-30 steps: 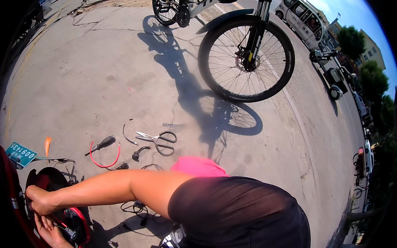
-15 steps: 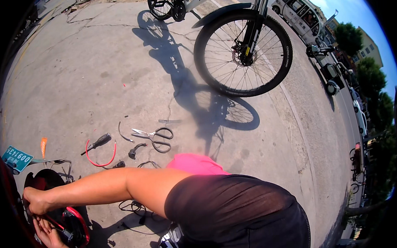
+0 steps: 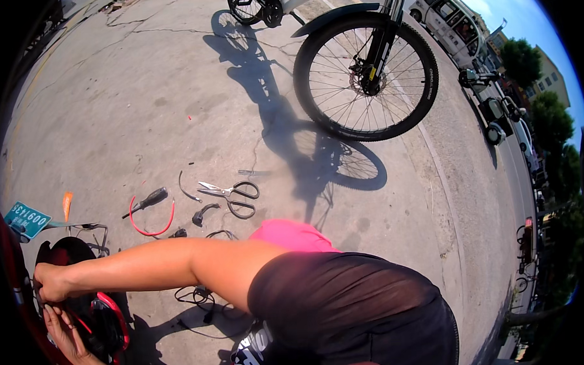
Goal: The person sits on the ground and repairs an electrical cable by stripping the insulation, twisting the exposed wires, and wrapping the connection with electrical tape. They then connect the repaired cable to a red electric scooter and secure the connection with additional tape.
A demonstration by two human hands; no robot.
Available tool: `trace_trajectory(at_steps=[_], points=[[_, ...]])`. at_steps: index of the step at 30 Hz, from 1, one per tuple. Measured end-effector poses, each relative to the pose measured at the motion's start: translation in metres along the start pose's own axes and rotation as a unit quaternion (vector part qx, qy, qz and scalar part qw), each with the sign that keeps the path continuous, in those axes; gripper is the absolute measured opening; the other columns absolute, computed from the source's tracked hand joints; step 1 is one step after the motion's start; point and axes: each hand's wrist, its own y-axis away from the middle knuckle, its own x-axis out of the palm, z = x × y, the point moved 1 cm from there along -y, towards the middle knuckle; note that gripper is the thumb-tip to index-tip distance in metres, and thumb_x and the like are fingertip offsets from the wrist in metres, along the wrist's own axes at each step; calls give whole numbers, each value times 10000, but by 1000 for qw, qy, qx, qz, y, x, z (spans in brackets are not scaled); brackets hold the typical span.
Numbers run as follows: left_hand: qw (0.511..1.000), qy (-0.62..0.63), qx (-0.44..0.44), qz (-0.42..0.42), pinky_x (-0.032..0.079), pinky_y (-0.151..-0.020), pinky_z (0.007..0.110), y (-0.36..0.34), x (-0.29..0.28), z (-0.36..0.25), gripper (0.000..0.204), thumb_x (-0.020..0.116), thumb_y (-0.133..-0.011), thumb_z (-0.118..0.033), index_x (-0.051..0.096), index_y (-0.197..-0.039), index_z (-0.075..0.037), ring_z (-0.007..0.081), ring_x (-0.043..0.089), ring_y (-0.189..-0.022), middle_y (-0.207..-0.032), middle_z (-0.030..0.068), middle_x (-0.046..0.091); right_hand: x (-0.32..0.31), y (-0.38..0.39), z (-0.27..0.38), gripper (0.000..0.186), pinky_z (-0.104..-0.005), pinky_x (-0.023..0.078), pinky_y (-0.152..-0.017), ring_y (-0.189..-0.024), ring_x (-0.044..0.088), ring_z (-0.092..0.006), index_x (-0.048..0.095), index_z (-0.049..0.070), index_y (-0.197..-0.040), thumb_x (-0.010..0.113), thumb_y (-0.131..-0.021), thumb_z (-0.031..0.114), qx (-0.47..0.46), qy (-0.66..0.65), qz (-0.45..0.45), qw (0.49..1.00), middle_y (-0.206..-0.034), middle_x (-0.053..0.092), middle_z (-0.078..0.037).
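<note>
At the left edge my two hands meet at a dark red and black vehicle part [image 3: 118, 317]. My right hand [image 3: 51, 281], its arm reaching across from the right, is closed with fingertips turned down into the part; whatever it grips is hidden. Just below, my left hand [image 3: 64, 332] has its fingers drawn together close to the right fingertips, on something too small to make out. A thin red wire [image 3: 83, 323] runs beside the left fingers. On the ground nearby lie a black-handled screwdriver [image 3: 152, 197], a curved red cable [image 3: 153, 233], scissors [image 3: 244, 190] and a black connector [image 3: 206, 214].
Black cables [image 3: 196, 296] lie below my right arm. An orange strip [image 3: 67, 206] and a green number plate [image 3: 27, 221] are at the left. A bicycle [image 3: 365, 77] stands ahead on cracked concrete; a white van [image 3: 450, 22] and a parked scooter [image 3: 492, 114] are at right.
The view has shifted slightly, so the ground things sit a little farther right. My left hand has moved up nearer my right fingertips, its palm less exposed. My right hand stays at the part.
</note>
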Motion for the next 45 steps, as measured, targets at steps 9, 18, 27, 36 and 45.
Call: trace_trajectory(at_steps=[9, 18, 27, 36, 45], points=[[976, 196, -81, 41, 377, -564, 204, -13, -30, 20, 193, 507, -988, -203, 540, -1075, -34, 105, 457, -709, -865, 27, 526, -5, 6, -9, 168, -341, 525, -489, -536, 650, -220, 643, -77, -741, 495, -799, -26, -60, 80, 12, 995, -643, 653, -145], [986, 147, -4, -73, 437, -675, 229, -1, 5, 9, 217, 489, -997, -196, 551, -1080, -6, 104, 481, -718, -847, 21, 528, 1, 0, -17, 166, -358, 544, -539, -579, 672, -245, 626, -114, -707, 529, -787, -4, -89, 107, 18, 990, -632, 651, -180], [977, 19, 100, -188, 305, -555, 190, 10, 39, 15, 205, 520, -987, -213, 601, -1000, -25, 50, 377, -619, -714, -16, 470, 3, 28, 9, 236, -395, 515, -595, -609, 652, -273, 633, -103, -767, 518, -834, 92, -41, 100, 0, 994, -680, 650, -207], [992, 21, 118, -30, 389, -669, 234, 8, 74, -10, 278, 498, -987, -176, 604, -1095, 58, 115, 483, -705, -858, 55, 603, -63, 14, 27, 285, -305, 486, -584, -625, 587, -155, 694, 9, -990, 572, -877, 240, -60, 342, 36, 937, -715, 628, -76], [950, 262, 108, -135, 470, -540, 247, 8, -12, 20, 97, 624, -904, -132, 580, -964, -69, 112, 552, -656, -826, 37, 596, -227, 131, -34, 285, -285, 478, -621, -647, 566, -137, 659, 2, -1024, 549, -926, 246, 224, 583, 209, 752, -784, 641, -58]])
